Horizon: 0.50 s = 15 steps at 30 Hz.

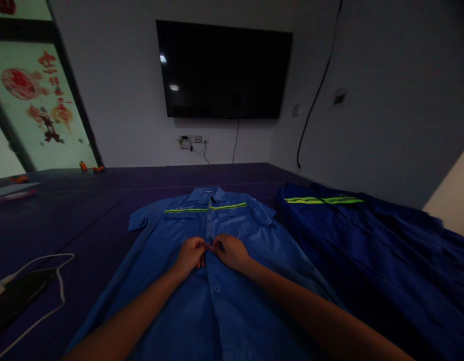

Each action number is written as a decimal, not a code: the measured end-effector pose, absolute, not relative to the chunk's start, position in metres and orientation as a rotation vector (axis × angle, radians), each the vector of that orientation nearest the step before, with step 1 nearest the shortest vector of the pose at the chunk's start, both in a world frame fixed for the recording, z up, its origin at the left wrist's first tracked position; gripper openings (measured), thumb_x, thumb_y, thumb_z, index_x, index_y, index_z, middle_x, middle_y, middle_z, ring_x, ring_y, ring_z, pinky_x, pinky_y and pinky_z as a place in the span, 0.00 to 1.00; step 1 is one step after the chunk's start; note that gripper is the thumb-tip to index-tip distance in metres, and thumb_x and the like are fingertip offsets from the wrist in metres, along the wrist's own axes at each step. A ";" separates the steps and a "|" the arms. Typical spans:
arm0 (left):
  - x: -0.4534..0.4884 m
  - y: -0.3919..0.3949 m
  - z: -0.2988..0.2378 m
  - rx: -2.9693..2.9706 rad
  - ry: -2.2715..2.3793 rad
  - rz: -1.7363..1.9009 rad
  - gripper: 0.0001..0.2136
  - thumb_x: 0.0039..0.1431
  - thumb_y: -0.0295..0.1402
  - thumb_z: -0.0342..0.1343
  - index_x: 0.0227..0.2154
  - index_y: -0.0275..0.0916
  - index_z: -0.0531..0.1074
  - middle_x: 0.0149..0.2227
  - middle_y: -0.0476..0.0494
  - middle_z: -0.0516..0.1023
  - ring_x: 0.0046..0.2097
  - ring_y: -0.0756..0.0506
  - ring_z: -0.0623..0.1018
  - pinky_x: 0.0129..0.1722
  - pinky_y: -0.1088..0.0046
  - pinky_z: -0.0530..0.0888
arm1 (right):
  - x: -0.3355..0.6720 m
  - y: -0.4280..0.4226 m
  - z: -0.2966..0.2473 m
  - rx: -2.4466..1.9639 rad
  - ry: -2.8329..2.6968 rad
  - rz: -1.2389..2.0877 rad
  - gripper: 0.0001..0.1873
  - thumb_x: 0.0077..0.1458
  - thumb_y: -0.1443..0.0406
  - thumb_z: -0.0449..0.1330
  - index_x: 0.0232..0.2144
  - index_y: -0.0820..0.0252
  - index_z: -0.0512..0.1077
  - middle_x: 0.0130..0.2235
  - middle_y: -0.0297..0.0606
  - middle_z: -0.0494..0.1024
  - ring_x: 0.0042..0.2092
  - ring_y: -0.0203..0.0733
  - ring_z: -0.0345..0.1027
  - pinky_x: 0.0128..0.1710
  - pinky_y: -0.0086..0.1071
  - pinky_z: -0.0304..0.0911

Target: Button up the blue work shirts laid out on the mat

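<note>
A blue short-sleeved work shirt [179,301] lies spread face up before me, its collar at the far end and yellow-green stripes across the chest. My left hand [192,253] pinches the front placket around mid-chest, fingers closed. Facing it, my right hand [231,250] is closed on the same placket, the fingertips of both hands meeting there. Whatever button lies between them is hidden by the fingers. Lower down the placket a button [217,289] shows.
A darker blue garment [329,240] with bright stripes lies to the right. At left, a white cable [61,281] runs beside a dark flat object [23,296] on the purple surface [92,215]. Small orange items [98,169] lie far left. A television [224,72] hangs on the wall.
</note>
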State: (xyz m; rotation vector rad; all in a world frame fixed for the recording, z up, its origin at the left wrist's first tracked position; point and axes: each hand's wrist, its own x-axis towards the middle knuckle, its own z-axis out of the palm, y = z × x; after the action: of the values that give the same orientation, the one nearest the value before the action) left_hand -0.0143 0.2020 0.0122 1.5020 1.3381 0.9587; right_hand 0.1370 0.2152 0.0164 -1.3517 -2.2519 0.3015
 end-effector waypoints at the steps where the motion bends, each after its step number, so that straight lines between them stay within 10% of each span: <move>1: -0.014 0.202 0.012 1.501 1.340 0.964 0.09 0.53 0.34 0.46 0.21 0.38 0.62 0.09 0.58 0.62 0.11 0.55 0.61 0.13 0.81 0.53 | 0.137 0.216 0.016 -1.347 -2.247 0.313 0.08 0.51 0.60 0.55 0.30 0.58 0.71 0.32 0.35 0.75 0.33 0.35 0.67 0.29 0.25 0.54; 15: -0.012 0.196 0.014 1.594 1.409 0.995 0.11 0.54 0.37 0.45 0.21 0.38 0.63 0.11 0.56 0.62 0.13 0.54 0.62 0.14 0.81 0.55 | 0.137 0.219 0.012 -1.341 -2.165 0.405 0.08 0.49 0.62 0.56 0.27 0.61 0.72 0.25 0.34 0.74 0.25 0.33 0.65 0.23 0.24 0.51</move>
State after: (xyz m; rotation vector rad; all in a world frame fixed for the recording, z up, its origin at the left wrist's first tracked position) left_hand -0.0117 0.1958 0.0136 1.5941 1.4090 0.9948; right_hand 0.1369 0.2192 0.0124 -1.3413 -2.1651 0.4049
